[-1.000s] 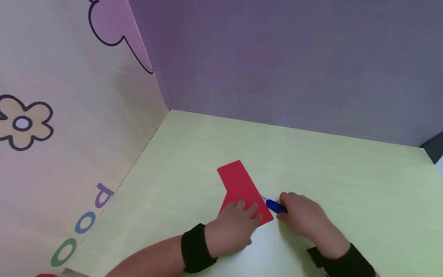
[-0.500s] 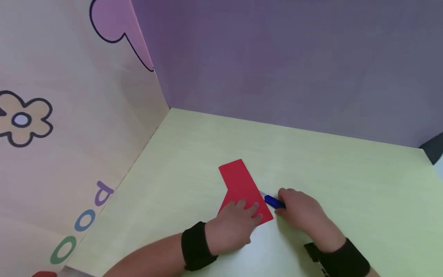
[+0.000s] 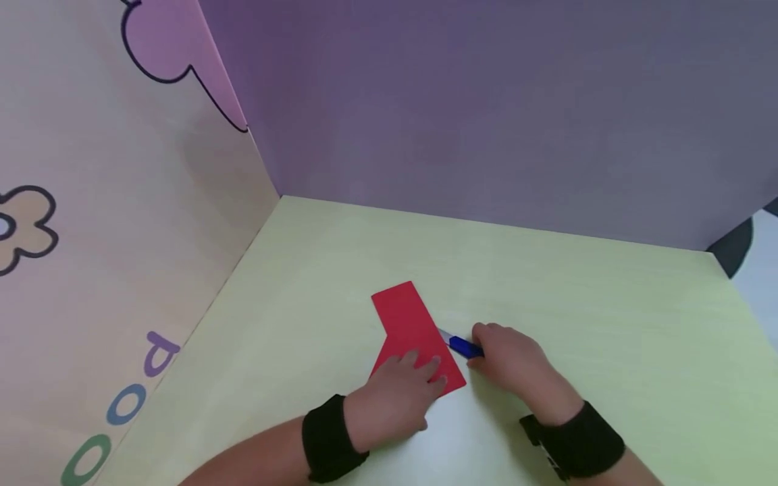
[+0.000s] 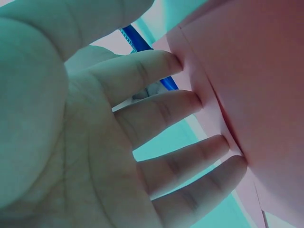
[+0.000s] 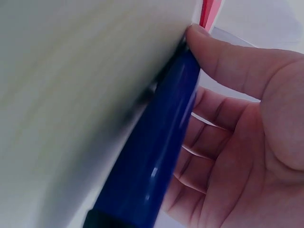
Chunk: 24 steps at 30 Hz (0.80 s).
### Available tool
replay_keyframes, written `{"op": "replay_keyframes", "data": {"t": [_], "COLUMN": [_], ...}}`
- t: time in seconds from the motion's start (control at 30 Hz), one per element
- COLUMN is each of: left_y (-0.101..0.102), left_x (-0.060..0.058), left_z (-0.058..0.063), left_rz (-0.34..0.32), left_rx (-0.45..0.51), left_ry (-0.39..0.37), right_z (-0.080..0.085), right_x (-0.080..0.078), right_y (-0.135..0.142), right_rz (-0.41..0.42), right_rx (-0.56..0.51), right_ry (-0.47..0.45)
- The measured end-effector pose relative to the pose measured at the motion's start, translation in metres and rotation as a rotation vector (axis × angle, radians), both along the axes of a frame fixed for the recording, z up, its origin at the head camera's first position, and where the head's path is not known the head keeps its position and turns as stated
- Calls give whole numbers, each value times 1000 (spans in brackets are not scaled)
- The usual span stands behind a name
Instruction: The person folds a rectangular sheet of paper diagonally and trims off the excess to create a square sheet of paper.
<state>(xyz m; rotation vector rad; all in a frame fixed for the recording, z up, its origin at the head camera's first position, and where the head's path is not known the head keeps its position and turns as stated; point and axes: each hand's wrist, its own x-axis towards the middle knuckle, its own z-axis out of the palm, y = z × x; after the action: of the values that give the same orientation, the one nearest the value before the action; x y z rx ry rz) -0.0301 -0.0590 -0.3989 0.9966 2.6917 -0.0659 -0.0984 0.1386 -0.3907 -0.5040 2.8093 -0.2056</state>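
A pale yellow-green table [image 3: 547, 290] is filling the foreground, a whitish panel [image 3: 134, 229] standing along its left edge. Low on that panel, letters are showing: a green o [image 3: 106, 447], a blue o [image 3: 141, 399] and a purple letter [image 3: 165, 343], d or p. The left hand [image 3: 392, 408] is resting, fingers spread wide, on the near part of a folded red paper [image 3: 402, 317] lying between both hands. Beside the paper's right edge, the right hand [image 3: 510, 358] is holding a blue-handled knife [image 3: 465, 347] between thumb and curled fingers. The blade is reaching that edge; whether its tip is lying underneath, I cannot tell. Farther off, a printed flower [image 3: 29, 223] is decorating the left panel, and a purple panel [image 3: 486, 121] is standing behind the table.
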Motion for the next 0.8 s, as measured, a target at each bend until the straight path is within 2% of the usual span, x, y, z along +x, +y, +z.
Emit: {"op": "replay_keyframes", "data": {"t": [0.5, 0.67, 0.8], "left_y": [4, 6, 4], "left_x": [1, 0, -8], "left_z": [2, 4, 6], "left_rz": [20, 0, -54], "left_rx": [8, 18, 25], "left_ry": [-37, -38, -9], "right_z": [-2, -1, 1], "right_x": [-10, -6, -4], "right_y": [-7, -1, 3], "right_rz": [-2, -35, -35], "right_rx": [9, 12, 7], "right_ry": [-7, -25, -30]}}
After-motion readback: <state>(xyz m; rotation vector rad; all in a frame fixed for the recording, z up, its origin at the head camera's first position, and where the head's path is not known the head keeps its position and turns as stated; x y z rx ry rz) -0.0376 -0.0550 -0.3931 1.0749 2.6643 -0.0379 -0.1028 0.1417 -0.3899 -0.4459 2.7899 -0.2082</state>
